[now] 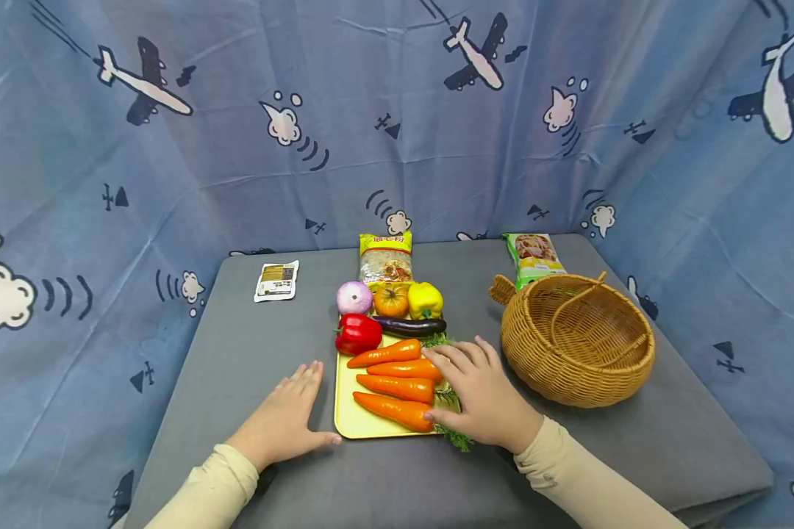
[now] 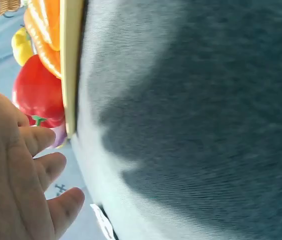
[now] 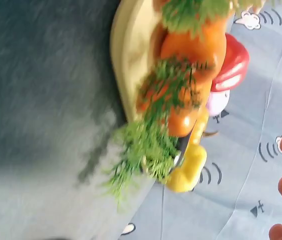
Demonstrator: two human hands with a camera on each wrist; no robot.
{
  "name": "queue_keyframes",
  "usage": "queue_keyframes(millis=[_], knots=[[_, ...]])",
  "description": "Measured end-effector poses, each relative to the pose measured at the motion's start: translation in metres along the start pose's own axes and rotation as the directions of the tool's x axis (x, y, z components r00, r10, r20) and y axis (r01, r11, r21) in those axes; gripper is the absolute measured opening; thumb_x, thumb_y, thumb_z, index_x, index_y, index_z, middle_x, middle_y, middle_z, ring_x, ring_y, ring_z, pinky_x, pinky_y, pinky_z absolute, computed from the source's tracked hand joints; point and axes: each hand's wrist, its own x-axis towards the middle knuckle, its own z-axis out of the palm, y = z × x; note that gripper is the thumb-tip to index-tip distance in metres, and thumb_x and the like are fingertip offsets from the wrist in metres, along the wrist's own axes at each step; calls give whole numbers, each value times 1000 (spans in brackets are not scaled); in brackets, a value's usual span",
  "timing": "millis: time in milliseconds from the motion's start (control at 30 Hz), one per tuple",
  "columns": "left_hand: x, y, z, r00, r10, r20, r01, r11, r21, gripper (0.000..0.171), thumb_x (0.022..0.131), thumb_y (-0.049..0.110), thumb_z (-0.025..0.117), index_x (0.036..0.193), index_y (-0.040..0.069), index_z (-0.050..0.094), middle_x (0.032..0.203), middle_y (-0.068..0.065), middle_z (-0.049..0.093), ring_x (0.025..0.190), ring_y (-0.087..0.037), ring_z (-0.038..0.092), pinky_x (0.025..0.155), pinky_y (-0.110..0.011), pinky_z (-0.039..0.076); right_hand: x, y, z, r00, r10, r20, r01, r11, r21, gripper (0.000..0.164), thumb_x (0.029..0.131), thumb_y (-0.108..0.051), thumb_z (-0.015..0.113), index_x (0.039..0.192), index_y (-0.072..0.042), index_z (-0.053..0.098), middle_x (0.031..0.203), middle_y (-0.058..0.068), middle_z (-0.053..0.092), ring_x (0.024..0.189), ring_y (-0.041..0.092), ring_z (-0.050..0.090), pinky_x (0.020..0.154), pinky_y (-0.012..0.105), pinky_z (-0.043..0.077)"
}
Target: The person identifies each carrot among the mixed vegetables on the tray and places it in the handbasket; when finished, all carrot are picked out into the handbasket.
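A pale yellow tray (image 1: pixel 349 420) lies in the middle of the table with several orange carrots (image 1: pixel 397 387) side by side on it, their green tops (image 3: pixel 146 145) hanging over its right edge. Behind them are a red bell pepper (image 1: pixel 359 334), a dark eggplant (image 1: pixel 410 326), an onion (image 1: pixel 353 297), a small pumpkin (image 1: pixel 391 300) and a yellow bell pepper (image 1: pixel 426 300). My left hand (image 1: pixel 290 415), fingers extended and holding nothing, is just left of the tray. Over the carrots' leafy ends, my right hand (image 1: pixel 483 397) is spread with its fingers apart.
A wicker basket (image 1: pixel 576 342) with a handle stands at the right. Behind it lies a green and yellow food packet (image 1: pixel 534 257). Another yellow bag (image 1: pixel 386 261) is at the back centre, and a small white packet (image 1: pixel 277 281) lies back left. A patterned blue curtain (image 1: pixel 397 125) surrounds the grey table.
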Motion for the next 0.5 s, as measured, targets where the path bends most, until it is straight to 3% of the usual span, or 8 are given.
queue_keyframes(millis=[100, 300, 500], knots=[[0, -2, 3, 999, -12, 42, 12, 1000, -10, 121, 84, 68, 80, 161, -12, 33, 167, -29, 32, 154, -49, 32, 121, -64, 30, 3, -6, 3, 1000, 0, 19, 1, 1000, -13, 88, 90, -63, 79, 160, -17, 52, 147, 9, 58, 131, 37, 49, 116, 69, 23], [-2, -7, 12, 999, -8, 34, 8, 1000, 4, 120, 83, 63, 85, 159, -15, 35, 164, -32, 36, 151, -51, 36, 118, -64, 34, 9, -18, 11, 999, -35, 33, 36, 999, -33, 81, 90, -63, 79, 154, -18, 60, 138, 7, 62, 121, 31, 52, 112, 64, 29], [-3, -4, 15, 997, -45, 70, 43, 999, 23, 117, 85, 62, 83, 161, -12, 34, 167, -29, 33, 153, -47, 34, 121, -60, 33, 12, -25, 21, 997, -59, 53, 61, 997, -44, 74, 90, -62, 80, 147, -17, 66, 129, 0, 68, 113, 24, 56, 109, 63, 33]])
